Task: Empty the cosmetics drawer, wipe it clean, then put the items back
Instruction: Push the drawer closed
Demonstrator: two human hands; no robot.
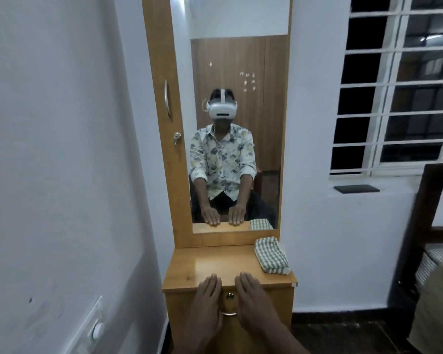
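My left hand (207,301) and right hand (252,301) lie flat, fingers straight, holding nothing, fingertips on the tabletop (215,260) front edge. Drawer (279,311) shut below them, its handle (230,313) between my hands. Folded checked cloth (271,255) on the tabletop, right rear.

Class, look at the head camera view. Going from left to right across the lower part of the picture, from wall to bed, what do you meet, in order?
Wall switch plate → left hand → drawer lock → right hand → checked cloth → bed frame.
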